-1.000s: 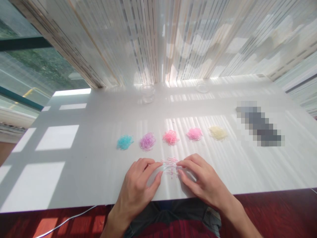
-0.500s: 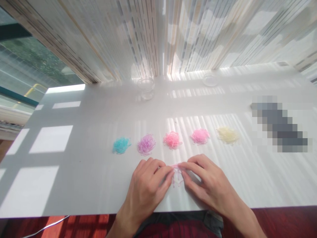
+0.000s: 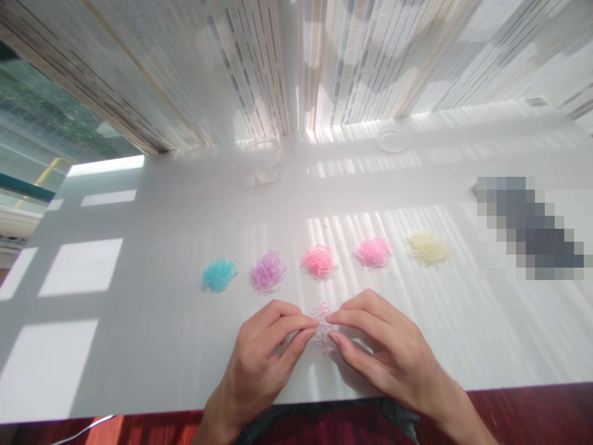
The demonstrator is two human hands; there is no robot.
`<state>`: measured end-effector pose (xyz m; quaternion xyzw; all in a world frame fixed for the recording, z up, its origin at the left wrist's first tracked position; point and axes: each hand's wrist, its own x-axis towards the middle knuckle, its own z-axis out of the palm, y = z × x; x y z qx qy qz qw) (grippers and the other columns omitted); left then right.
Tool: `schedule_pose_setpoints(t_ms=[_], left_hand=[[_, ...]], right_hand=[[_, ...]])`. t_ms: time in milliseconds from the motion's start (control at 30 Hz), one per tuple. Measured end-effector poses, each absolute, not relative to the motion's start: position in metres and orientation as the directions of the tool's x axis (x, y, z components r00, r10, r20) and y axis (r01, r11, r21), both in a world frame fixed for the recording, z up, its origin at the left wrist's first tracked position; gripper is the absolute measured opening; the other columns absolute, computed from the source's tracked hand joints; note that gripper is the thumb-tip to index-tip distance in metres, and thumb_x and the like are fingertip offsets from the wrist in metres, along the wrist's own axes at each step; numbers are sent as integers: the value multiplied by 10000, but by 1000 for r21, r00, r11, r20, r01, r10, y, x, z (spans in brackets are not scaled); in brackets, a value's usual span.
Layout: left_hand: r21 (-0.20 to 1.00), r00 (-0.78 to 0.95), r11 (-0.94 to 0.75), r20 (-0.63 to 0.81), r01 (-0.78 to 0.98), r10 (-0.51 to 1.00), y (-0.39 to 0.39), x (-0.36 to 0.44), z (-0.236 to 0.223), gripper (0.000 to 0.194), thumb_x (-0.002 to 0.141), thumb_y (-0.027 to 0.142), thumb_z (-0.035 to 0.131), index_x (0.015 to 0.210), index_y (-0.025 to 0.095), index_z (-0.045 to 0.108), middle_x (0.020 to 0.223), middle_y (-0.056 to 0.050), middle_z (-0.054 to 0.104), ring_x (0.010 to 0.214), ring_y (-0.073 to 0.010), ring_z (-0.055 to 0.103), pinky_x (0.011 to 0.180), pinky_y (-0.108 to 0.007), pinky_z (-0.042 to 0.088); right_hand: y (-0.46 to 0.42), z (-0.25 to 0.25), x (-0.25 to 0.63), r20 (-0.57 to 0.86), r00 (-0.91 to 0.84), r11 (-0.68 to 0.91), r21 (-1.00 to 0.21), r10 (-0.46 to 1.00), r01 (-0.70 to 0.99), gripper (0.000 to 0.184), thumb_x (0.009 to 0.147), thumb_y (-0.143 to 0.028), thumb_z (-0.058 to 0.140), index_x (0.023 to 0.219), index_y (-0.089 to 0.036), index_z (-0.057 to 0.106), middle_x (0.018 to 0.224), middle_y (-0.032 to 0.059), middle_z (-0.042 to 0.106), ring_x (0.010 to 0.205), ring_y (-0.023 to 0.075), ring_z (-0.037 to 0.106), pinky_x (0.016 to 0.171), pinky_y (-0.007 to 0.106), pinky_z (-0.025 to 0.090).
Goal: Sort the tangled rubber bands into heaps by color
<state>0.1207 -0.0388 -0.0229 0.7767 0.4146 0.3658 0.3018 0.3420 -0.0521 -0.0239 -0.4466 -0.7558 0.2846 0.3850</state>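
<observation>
Both of my hands rest on the white table point(image 3: 152, 309) near its front edge, fingertips almost meeting over a small heap of mixed pink and purple rubber bands point(image 3: 321, 322). My left hand point(image 3: 266, 355) pinches at the heap from the left, and my right hand point(image 3: 377, 349) pinches at it from the right. Just beyond them lies a row of sorted piles: a cyan pile point(image 3: 218, 274), a purple pile point(image 3: 267, 272), a coral-pink pile point(image 3: 319, 261), a pink pile point(image 3: 373, 252) and a pale yellow pile point(image 3: 428, 248).
A clear round container point(image 3: 264, 157) and a clear lid point(image 3: 393, 139) stand at the table's far edge by striped curtains. A blurred dark object point(image 3: 530, 227) lies at the right. A white cable point(image 3: 88, 425) runs over the red floor below the left front edge.
My fingertips have drawn closer together, gathering the spread loose bands into a tighter heap. The view has shifted slightly, so the table appears a little further right and up.
</observation>
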Motion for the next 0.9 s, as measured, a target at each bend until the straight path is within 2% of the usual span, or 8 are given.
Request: schedule_pose_setpoints(t_ms=[300, 533, 800, 900], left_hand=[[786, 353, -473, 344, 398, 870, -38, 122, -21, 106, 968, 115, 669, 1009, 191, 731, 858, -28, 710, 727, -110, 665, 602, -181, 539], [717, 382, -527, 377, 456, 844, -37, 119, -25, 65, 991, 149, 648, 1000, 191, 696, 836, -31, 694, 709, -117, 659, 615, -197, 550], [598, 430, -588, 402, 545, 808, -28, 122, -12, 71, 971, 121, 673, 1010, 179, 688, 856, -19, 711, 758, -118, 671, 679, -216, 547], [594, 427, -591, 409, 546, 806, -20, 124, -4, 91, 962, 103, 678, 1001, 182, 702, 854, -10, 720, 752, -111, 663, 677, -218, 537]], right_hand=[[-51, -21, 337, 367, -288, 462, -769, 885, 441, 84, 960, -133, 669, 1002, -175, 728, 856, 40, 701, 762, 148, 674, 673, 266, 592], [-46, -18, 337, 395, -232, 458, -770, 889, 444, 85, 934, -119, 688, 962, -193, 718, 812, 23, 699, 724, 146, 681, 645, 258, 603], [-45, -20, 338, 406, -185, 444, -770, 895, 459, 122, 932, -101, 681, 997, -198, 713, 826, 30, 717, 733, 151, 683, 632, 261, 599], [-44, -22, 338, 429, -137, 438, -759, 893, 481, 136, 929, -106, 691, 1036, -188, 707, 856, 40, 730, 759, 156, 691, 650, 268, 601]])
